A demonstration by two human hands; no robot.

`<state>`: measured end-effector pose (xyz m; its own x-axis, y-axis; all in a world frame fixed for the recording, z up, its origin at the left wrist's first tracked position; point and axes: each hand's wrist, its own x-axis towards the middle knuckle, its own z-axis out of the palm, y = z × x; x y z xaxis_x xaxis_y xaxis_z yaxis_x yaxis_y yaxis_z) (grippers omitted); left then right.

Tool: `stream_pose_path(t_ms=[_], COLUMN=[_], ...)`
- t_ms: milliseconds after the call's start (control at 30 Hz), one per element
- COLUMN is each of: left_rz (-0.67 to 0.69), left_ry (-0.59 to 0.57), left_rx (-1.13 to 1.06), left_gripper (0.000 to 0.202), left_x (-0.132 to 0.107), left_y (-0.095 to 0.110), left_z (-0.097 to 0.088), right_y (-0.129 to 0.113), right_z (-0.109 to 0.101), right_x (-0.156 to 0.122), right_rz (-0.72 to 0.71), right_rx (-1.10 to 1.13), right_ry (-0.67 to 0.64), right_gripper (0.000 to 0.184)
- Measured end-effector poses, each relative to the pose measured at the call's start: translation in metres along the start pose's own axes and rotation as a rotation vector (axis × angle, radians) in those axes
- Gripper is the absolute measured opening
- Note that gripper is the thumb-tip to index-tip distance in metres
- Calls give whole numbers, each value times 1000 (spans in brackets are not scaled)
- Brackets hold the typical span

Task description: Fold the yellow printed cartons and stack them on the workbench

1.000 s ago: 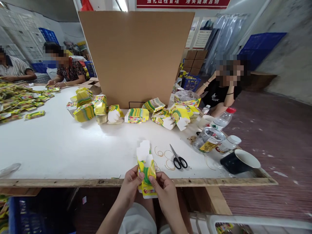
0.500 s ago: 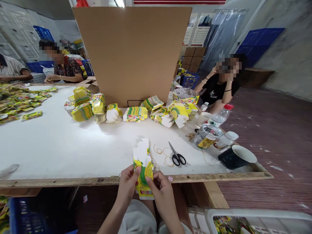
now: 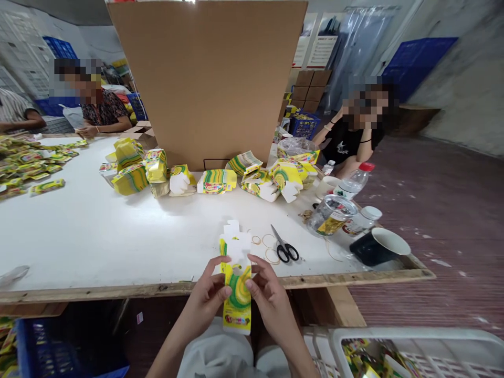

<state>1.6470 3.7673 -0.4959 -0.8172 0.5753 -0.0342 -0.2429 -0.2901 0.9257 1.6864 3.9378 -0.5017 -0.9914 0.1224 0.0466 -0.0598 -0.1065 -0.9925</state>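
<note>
Between my two hands is a yellow and green printed carton (image 3: pixel 238 294), held upright over my lap at the table's front edge. White flaps stick up from its far end. My left hand (image 3: pixel 210 290) grips its left side with thumb and fingers. On the opposite side, my right hand (image 3: pixel 265 283) pinches the carton's edge, thumb on the printed face. Just beyond lie black-handled scissors (image 3: pixel 287 252) and several loose rubber bands (image 3: pixel 269 241). Bundles of flat cartons (image 3: pixel 217 181) stand in a row farther back on the white table (image 3: pixel 118 236).
A large cardboard sheet (image 3: pixel 212 79) stands behind the bundles. At right are a dark mug (image 3: pixel 368 249), a clear jar (image 3: pixel 334 212) and bottles. Filled cartons (image 3: pixel 31 163) pile up at left. A white basket (image 3: pixel 338 341) and a blue crate (image 3: pixel 39 346) flank me. Other people sit around the table.
The carton has turned slightly and its sides have spread into more of a box shape. Both hands have shifted their grip to its two sides. The camera view has tilted slightly.
</note>
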Motion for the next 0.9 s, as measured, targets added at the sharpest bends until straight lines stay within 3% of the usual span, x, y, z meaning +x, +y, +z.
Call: stream_pose_path(t_ms=[200, 333, 467, 600, 667, 767, 833, 900], left_rz=[-56, -26, -56, -79, -53, -15, -15, -28], left_ry=[-105, -111, -110, -76, -19, 26, 4, -39], left_rx=[-102, -91, -54, 29, 98, 175, 185, 174], left_gripper=[38, 44, 68, 48, 44, 45, 45, 46], left_x=[-4, -4, -3, -1, 1, 3, 2, 1], left_y=[-3, -5, 0, 1, -2, -5, -5, -3], left_z=[1, 6, 7, 6, 6, 8, 9, 10], right_y=[-10, -14, -8, -10, -17, -25, -25, -21], right_z=[-10, -10, -8, -13, -16, -16, -13, -9], right_x=[0, 0, -1, 0, 0, -1, -2, -2], right_rz=[51, -8, -60, -54, -35, 101, 171, 174], right_rx=[-66, -182, -166, -107, -155, -133, -127, -213], right_ry=[-75, -72, 75, 220, 192, 9, -66, -47], right_gripper=[22, 28, 19, 33, 33, 36, 41, 40])
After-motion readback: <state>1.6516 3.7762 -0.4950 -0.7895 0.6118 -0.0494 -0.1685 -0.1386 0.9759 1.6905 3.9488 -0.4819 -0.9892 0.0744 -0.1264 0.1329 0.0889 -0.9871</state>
